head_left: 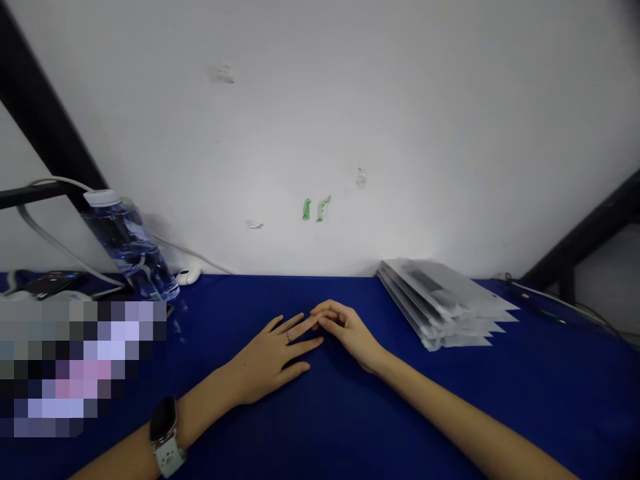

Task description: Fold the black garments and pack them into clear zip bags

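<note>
Well, working left to right, I see a dark flat device on the tabletop, well left of the hands, with a pixelated patch covering the near corner on that side. Beyond the patch, at the back, a clear water bottle with a white cap stands tilted near the wall, and a white cable runs behind it towards a small white oval device. The left hand lies palm down and flat with its fingers spread, empty, with a ring on one finger and a smartwatch on the wrist. The right hand sits loosely curled and holds nothing, its fingers touching the left fingertips. So neither of the hands has hold of anything. Just right of them, on the blue covering of the tabletop, lies a fanned stack of translucent plastic sleeves, close to the wall and touching neither hand. Further right of the hands, a thin cable trails along the back edge, below a black frame bar.
</note>
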`<action>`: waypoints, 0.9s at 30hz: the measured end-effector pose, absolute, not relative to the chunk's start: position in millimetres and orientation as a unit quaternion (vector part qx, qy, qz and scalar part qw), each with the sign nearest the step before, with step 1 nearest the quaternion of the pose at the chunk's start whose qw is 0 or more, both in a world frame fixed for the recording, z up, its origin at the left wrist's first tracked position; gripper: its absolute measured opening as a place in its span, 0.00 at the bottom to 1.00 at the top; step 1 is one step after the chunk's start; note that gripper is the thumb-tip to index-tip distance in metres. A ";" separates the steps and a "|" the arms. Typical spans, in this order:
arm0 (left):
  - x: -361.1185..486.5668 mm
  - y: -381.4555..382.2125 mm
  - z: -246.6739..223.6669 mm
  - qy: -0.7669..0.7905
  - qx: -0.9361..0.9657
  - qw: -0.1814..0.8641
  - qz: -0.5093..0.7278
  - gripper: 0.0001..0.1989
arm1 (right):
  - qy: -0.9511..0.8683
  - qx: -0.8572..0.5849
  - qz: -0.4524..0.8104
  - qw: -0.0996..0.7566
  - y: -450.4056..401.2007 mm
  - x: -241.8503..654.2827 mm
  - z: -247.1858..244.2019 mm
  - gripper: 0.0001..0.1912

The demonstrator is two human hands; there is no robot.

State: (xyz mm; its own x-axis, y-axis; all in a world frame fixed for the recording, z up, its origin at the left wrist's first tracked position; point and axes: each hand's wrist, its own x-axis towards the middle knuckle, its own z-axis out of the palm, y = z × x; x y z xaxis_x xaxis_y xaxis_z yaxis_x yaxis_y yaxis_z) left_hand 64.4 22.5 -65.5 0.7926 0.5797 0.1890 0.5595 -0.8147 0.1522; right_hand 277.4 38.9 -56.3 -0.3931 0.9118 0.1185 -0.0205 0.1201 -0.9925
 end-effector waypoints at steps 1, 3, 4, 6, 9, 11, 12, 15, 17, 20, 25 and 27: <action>64.4 22.7 -65.6 0.300 0.946 0.045 0.114 0.24 | -0.622 -0.358 0.557 0.418 39.1 277.6 -56.7 0.11; 64.3 22.8 -65.6 0.300 0.946 0.045 0.115 0.24 | -0.625 -0.354 0.557 0.418 39.3 278.0 -57.2 0.11; 64.2 22.8 -65.5 0.300 0.946 0.045 0.115 0.24 | -0.625 -0.353 0.557 0.418 39.3 278.1 -57.4 0.10; 64.0 22.6 -65.2 0.301 0.946 0.044 0.112 0.24 | -0.625 -0.351 0.558 0.418 39.2 278.2 -57.2 0.10; 63.9 22.4 -64.7 0.304 0.947 0.043 0.098 0.24 | -0.624 -0.352 0.558 0.418 39.0 278.2 -56.9 0.09; 64.1 22.3 -64.4 0.305 0.947 0.041 0.095 0.24 | -0.625 -0.353 0.556 0.419 39.0 278.4 -57.0 0.08; 64.2 22.3 -64.2 0.305 0.946 0.041 0.097 0.24 | -0.626 -0.353 0.554 0.419 39.0 278.6 -57.2 0.07; 64.5 22.3 -63.7 0.303 0.946 0.043 0.104 0.24 | -0.631 -0.354 0.551 0.417 39.1 279.0 -57.5 0.07; 64.7 22.4 -63.7 0.304 0.946 0.045 0.098 0.24 | -0.632 -0.356 0.550 0.415 39.0 279.0 -57.2 0.07; 64.8 22.7 -64.1 0.308 0.946 0.045 0.087 0.24 | -0.628 -0.358 0.552 0.416 38.5 278.5 -56.4 0.06; 64.8 23.1 -64.8 0.304 0.948 0.046 0.086 0.24 | -0.620 -0.356 0.559 0.420 38.3 278.1 -56.7 0.06; 64.8 23.1 -64.8 0.303 0.948 0.045 0.087 0.24 | -0.621 -0.354 0.559 0.420 38.9 278.4 -57.6 0.06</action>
